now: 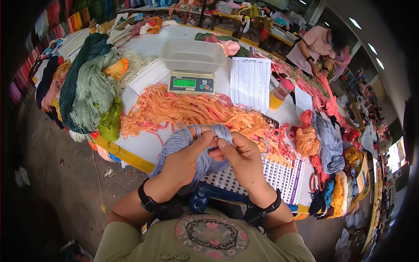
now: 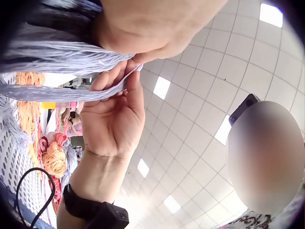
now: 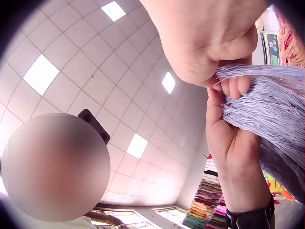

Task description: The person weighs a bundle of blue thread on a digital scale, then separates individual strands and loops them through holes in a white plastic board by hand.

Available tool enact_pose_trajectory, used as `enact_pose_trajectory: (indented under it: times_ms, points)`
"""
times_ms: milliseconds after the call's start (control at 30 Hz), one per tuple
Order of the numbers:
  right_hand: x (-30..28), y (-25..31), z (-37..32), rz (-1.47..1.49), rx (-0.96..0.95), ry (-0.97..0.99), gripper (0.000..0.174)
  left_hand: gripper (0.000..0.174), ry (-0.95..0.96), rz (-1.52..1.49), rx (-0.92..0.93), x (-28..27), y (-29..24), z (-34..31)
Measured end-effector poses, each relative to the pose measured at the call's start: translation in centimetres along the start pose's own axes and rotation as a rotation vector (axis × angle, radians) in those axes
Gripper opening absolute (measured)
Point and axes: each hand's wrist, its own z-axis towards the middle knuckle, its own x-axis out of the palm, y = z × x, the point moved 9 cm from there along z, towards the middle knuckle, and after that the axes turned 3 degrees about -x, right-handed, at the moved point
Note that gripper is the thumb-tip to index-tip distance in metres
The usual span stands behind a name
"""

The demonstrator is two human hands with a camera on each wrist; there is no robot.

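Observation:
A lavender-blue skein of yarn (image 1: 171, 147) hangs from both hands in front of the torso. My left hand (image 1: 187, 160) grips its gathered strands, thumb and fingertips drawn together at the top. Close beside it, my right hand (image 1: 249, 162) pinches a thin strand, fingertips nearly meeting the left ones. In the left wrist view, a narrower bundle of strands (image 2: 57, 93) runs across to the right hand's (image 2: 112, 129) fingers. The right wrist view has the thick part of the skein (image 3: 267, 107) lying along the left hand (image 3: 240, 150).
Orange yarn (image 1: 187, 105) spreads over the table below a digital scale (image 1: 191, 83) bearing a clear plastic tub (image 1: 193, 56). A printed sheet (image 1: 250, 83) and a capped bottle (image 1: 281, 94) stand right. Green skeins (image 1: 89, 83) pile left; a perforated white board (image 1: 281, 178) lies near the front edge.

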Motion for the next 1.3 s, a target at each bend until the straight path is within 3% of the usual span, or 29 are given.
enact_pose_trajectory:
  times_ms: [333,500,700,933,1133,1300]
  points:
    - [-0.4,-1.0,0.3,0.063,0.033,-0.015,0.019,0.016,-0.036,-0.076,-0.085,-0.2,1.0,0.1]
    - [-0.5,-1.2,0.3,-0.016,0.007,-0.025,0.015,0.015,-0.117,0.152,-0.074,-0.9,1.0,0.1]
    - [-0.8,-1.6,0.3,0.003,0.009,-0.061,0.01,0.019,-0.101,-0.058,-0.138,-0.7,2.1,0.3]
    - [-1.3,-2.3,0.4,-0.002,0.029,-0.057,0.013,0.021,-0.11,0.035,-0.152,-0.8,2.3,0.5]
    - [-1.1,-2.0,0.3,-0.025,0.038,-0.054,0.012,0.019,-0.124,0.012,-0.123,-1.6,3.1,0.8]
    - [-1.4,-2.6,0.4,0.061,0.027,-0.061,0.017,0.019,-0.099,-0.122,-0.204,-1.2,3.6,0.7]
